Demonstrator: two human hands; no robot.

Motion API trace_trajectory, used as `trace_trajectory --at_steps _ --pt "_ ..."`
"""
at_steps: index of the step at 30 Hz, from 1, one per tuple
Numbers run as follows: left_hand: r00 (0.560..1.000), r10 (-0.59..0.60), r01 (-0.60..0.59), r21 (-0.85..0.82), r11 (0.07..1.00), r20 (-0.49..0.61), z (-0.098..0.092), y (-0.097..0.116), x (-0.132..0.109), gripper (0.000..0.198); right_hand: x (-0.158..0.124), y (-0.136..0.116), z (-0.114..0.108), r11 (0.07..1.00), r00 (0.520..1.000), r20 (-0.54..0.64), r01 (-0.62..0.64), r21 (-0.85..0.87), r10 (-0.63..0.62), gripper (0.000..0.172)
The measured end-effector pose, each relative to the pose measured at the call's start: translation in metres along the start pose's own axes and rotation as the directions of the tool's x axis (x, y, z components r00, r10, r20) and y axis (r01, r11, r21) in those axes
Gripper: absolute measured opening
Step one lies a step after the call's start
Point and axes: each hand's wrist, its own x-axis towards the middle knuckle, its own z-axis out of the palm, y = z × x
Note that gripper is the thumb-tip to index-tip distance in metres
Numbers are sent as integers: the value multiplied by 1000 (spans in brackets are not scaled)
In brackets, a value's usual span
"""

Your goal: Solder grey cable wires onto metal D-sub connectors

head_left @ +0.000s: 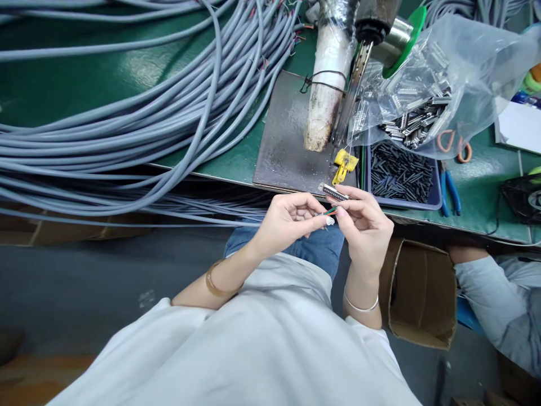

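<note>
My left hand point(293, 217) is closed, its thumb and fingers pinching thin coloured wires point(328, 212), green and red among them. A small white bit point(330, 221) shows at my left thumb tip; what it is I cannot tell. In the fingers of my right hand point(366, 220) is a metal multi-pin connector point(333, 193) with a dark face. My right thumb and a finger also meet the wire ends. Both hands are close together above my lap, at the table's front edge. Just beyond them lies a yellow clip-like piece point(344, 166) on the dark board point(287, 152).
Grey cables point(169, 135) cover the left side. A soldering iron point(353, 84) and wrapped white post overhang the board. Right stand a solder spool point(399, 42), a bag of connectors point(422, 101), a tray of black sleeves point(401, 172), blue-handled pliers point(450, 192), a carton point(422, 293) and another person's arm point(486, 287).
</note>
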Motion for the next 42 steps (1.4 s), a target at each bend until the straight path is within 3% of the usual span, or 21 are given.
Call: trace_trajectory --at_steps 8,12,15,19,23,27,30,34,38,42 --pt "986 152 -154 -22 988 -60 8 -2 0 19 -5 4 6 1000 1000 -15 -21 14 21 4" --pt "987 103 -108 -32 994 -120 8 -1 1 23 -5 4 6 999 989 -147 -9 43 15 7" --pt "988 56 -66 -67 996 -144 5 1 3 27 -6 0 6 997 967 -244 75 20 -68 7" --pt "992 23 -35 -98 995 -124 4 3 4 30 -12 -1 9 982 962 -200 179 -64 -188 5" --pt "995 21 -33 -130 991 -94 4 1 4 28 -17 6 11 972 962 -160 206 -115 -223 7" --pt "994 24 -41 -164 986 -105 2 0 5 26 -17 9 9 981 960 -210 167 -99 -185 9" --pt "991 27 -44 -131 990 -131 3 2 5 25 -13 5 5 969 939 -256 194 -152 -229 7" --pt "991 48 -51 -21 998 -126 5 2 4 22 -10 1 0 910 949 -109 246 -333 -296 13" --pt "989 112 -104 84 991 -97 5 -1 1 17 -10 4 0 916 977 40 212 -342 -211 12" --pt "989 127 -118 120 986 -75 5 -1 0 16 -11 6 0 931 989 60 147 -334 -135 5"
